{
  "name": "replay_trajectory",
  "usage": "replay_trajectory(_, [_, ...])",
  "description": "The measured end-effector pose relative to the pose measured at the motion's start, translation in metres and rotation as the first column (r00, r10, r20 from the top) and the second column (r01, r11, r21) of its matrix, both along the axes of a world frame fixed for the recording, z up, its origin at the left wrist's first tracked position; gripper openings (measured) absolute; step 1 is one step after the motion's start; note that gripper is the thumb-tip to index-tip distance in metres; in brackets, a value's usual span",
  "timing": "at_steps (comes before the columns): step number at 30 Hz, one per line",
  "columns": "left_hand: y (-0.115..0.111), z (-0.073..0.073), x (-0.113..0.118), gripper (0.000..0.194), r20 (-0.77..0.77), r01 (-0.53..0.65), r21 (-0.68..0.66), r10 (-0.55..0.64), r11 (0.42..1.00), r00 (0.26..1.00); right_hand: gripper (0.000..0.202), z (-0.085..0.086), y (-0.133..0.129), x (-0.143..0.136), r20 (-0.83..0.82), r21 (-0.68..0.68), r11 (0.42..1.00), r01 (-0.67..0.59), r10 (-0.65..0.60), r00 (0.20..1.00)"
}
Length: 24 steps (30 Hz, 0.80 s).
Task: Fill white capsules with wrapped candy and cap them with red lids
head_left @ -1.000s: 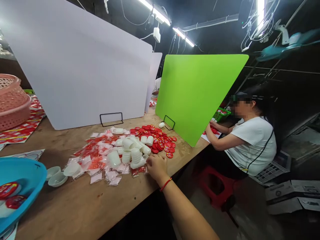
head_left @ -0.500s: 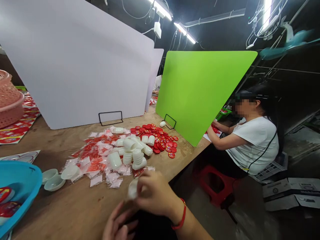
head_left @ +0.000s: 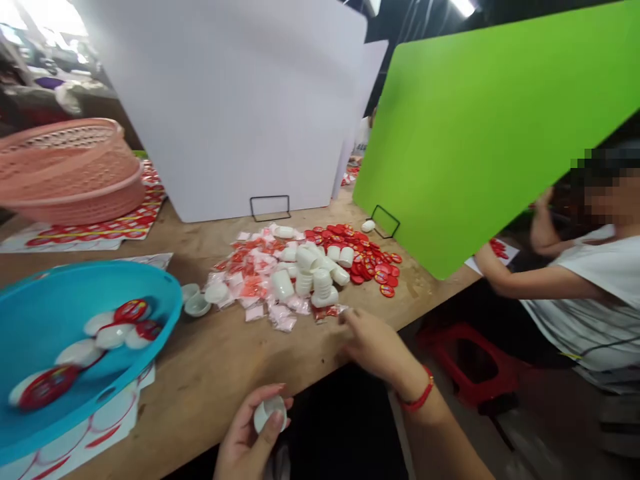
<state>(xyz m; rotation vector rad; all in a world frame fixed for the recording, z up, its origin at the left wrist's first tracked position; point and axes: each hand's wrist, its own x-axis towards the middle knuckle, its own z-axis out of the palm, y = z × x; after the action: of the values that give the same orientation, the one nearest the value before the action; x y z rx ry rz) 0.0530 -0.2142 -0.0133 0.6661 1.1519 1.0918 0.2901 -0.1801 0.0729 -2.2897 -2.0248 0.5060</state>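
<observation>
A small white cup (head_left: 271,415) with its opening up is held in my left hand (head_left: 253,433), at the table's front edge. My right hand (head_left: 373,343), with a red string bracelet (head_left: 423,395), reaches over the table beside small red packets (head_left: 326,312); its fingertips are blurred, and whether they grip anything is unclear. Beyond it lie a heap of white cups (head_left: 313,267), clear packets with pink and red contents (head_left: 255,267) and a pile of round red discs (head_left: 373,253). Small white bowls (head_left: 198,305) rest left of the packets.
On the left a blue basin (head_left: 45,307) holds several red-and-white pieces, with pink baskets (head_left: 75,180) behind. A white panel (head_left: 235,107) and a green panel (head_left: 480,133) stand across the table (head_left: 200,373). Another person (head_left: 600,267) sits at the right.
The view has turned left, showing more of the basin and baskets. My right hand has moved away from the white cup towards the packets; the cup is now in my left hand.
</observation>
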Motion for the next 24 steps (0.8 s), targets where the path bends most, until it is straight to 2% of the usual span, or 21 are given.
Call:
replay_trajectory(1, [-0.003, 0.001, -0.001, 0.055, 0.002, -0.005, 0.004, 0.005, 1.0, 1.0, 0.032, -0.006, 0.005, 0.01, 0.055, -0.024, 0.995, 0.096, -0.095, 0.994])
replay_trajectory(3, [-0.008, 0.002, -0.002, 0.058, 0.025, -0.017, 0.007, 0.017, 1.0, 1.0, 0.035, -0.02, 0.016, 0.026, 0.092, -0.041, 0.981, 0.187, -0.183, 0.979])
replay_trajectory(7, [-0.015, 0.0, -0.003, 0.053, 0.044, -0.021, 0.028, 0.019, 0.999, 0.999, 0.028, -0.038, 0.033, 0.038, 0.049, -0.03, 0.986, 0.164, -0.162, 0.986])
replay_trajectory(10, [-0.018, -0.005, -0.007, 0.047, 0.018, -0.038, 0.059, 0.037, 0.998, 0.999, 0.032, -0.042, 0.037, 0.033, 0.027, -0.007, 0.991, 0.137, -0.137, 0.99])
replay_trajectory(13, [-0.022, -0.013, -0.012, 0.046, -0.024, -0.056, 0.069, 0.058, 0.996, 0.998, 0.036, -0.045, 0.038, 0.021, 0.006, 0.085, 0.989, 0.122, -0.123, 0.992])
replay_trajectory(17, [-0.028, -0.018, -0.012, 0.054, -0.107, -0.049, 0.061, 0.055, 0.997, 0.993, 0.031, -0.055, 0.039, 0.004, -0.041, 0.221, 0.956, 0.191, -0.186, 0.982])
replay_trajectory(21, [-0.028, -0.011, -0.007, 0.066, -0.017, 0.008, -0.008, -0.008, 1.0, 1.0, 0.033, -0.066, 0.04, -0.001, -0.064, 0.291, 0.915, 0.279, -0.272, 0.96])
replay_trajectory(24, [-0.024, -0.002, -0.005, 0.056, 0.009, 0.013, -0.011, -0.013, 1.0, 1.0, 0.037, -0.07, 0.042, 0.007, -0.136, 0.262, 0.922, 0.284, -0.256, 0.957])
